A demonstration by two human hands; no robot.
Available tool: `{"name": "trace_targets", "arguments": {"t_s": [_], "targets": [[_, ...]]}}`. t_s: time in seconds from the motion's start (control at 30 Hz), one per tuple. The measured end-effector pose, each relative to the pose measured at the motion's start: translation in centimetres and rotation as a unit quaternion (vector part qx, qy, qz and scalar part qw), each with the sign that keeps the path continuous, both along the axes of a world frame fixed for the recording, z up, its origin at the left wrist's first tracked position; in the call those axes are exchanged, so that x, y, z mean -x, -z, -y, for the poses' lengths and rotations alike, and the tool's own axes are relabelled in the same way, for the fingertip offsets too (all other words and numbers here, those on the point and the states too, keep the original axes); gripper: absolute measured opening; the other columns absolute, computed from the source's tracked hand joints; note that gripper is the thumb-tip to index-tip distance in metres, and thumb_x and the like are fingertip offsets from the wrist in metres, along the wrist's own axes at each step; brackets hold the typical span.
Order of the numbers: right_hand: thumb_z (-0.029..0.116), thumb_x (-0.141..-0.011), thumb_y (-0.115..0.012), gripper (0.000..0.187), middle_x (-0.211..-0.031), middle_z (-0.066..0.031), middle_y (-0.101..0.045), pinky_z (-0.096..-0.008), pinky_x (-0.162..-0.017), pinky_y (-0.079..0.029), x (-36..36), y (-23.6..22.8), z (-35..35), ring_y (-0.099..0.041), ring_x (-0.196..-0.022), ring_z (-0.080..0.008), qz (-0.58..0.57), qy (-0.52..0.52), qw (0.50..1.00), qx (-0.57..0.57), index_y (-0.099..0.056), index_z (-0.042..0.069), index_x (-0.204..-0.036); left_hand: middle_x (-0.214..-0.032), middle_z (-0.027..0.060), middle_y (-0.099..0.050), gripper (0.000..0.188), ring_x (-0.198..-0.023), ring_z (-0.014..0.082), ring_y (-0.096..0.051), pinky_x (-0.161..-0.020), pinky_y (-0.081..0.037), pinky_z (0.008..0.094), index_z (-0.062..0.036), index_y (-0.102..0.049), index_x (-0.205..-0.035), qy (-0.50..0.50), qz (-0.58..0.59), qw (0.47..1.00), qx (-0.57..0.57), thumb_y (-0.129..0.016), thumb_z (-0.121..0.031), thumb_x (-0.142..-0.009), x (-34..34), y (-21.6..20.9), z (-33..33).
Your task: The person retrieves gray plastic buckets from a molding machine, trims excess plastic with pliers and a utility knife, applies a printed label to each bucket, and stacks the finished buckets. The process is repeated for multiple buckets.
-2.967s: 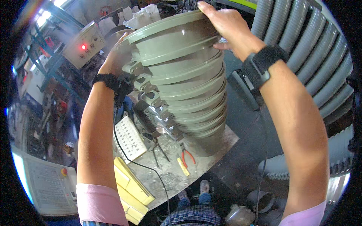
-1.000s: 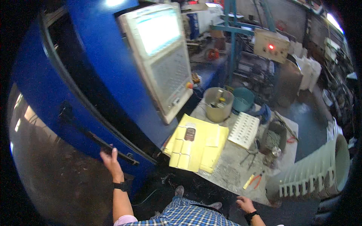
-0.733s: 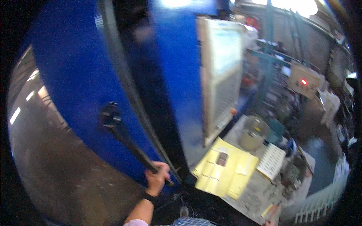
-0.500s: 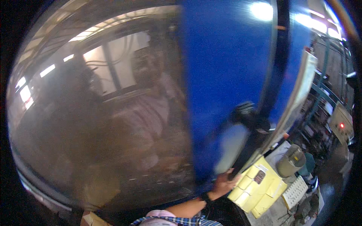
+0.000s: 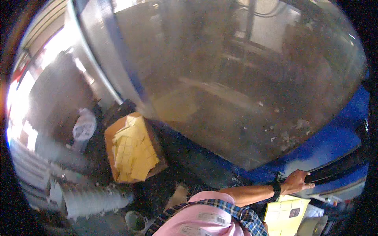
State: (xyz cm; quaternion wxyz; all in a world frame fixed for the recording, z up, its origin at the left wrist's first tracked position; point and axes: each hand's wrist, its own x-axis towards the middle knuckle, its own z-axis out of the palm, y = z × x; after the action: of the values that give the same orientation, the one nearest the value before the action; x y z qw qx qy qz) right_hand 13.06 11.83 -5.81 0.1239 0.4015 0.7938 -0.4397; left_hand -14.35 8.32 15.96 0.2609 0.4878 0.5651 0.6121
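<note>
My right hand (image 5: 298, 182), with a dark band at the wrist, reaches out to the right. Its fingers close around the lower end of a black handle (image 5: 334, 167) on the blue machine panel (image 5: 334, 135). To the left of the handle spreads a large, murky see-through pane (image 5: 236, 98) in a blue frame, with reflections and small pale scraps near its lower edge. Just below the hand lie yellow sheets (image 5: 285, 216) with a dark oblong mark. My left hand does not show anywhere.
An open cardboard box (image 5: 111, 137) of crumpled yellow sheets (image 5: 136, 151) stands left of the machine's lower corner. Further left are a white printed bag (image 5: 84, 128) and a pale ribbed cylinder (image 5: 92, 200). Pink cloth (image 5: 204, 218) with white labels hangs before my body.
The view has swung left and down, bringing the box and ribbed cylinder into sight. My right hand stays on the handle, which now appears further right.
</note>
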Motion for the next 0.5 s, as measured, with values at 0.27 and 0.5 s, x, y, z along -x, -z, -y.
{"name": "trace_targets", "arguments": {"t_s": [0.27,0.5], "targets": [[0.008,-0.087,-0.054,0.024,-0.087,-0.0123,-0.067,-0.0287,-0.063,-0.051,5.9,3.2,-14.1,-0.063,-0.074,-0.0156,-0.05,-0.223,0.974,-0.015,-0.059,-0.004,-0.107,-0.056,0.0122,-0.054,0.046,-0.05,0.0217,-0.05,-0.05,-0.039,0.0362,0.0003,-0.061,-0.091,-0.204,0.038,0.978,0.026,-0.068,-0.042,-0.076,2.5,-1.1,5.9],[0.016,-0.084,-0.061,0.037,-0.096,-0.0125,-0.065,-0.0316,-0.061,-0.053,9.8,7.9,-22.7,-0.065,-0.077,-0.0232,-0.082,-0.157,0.918,0.354,-0.054,0.002,-0.118,-0.072,0.0115,-0.065,0.035,-0.062,0.0187,-0.061,-0.056,-0.048,0.0324,-0.0023,-0.063,-0.087,-0.576,-0.028,0.814,0.06,-0.072,-0.035,-0.076,2.1,2.1,3.8]]}}
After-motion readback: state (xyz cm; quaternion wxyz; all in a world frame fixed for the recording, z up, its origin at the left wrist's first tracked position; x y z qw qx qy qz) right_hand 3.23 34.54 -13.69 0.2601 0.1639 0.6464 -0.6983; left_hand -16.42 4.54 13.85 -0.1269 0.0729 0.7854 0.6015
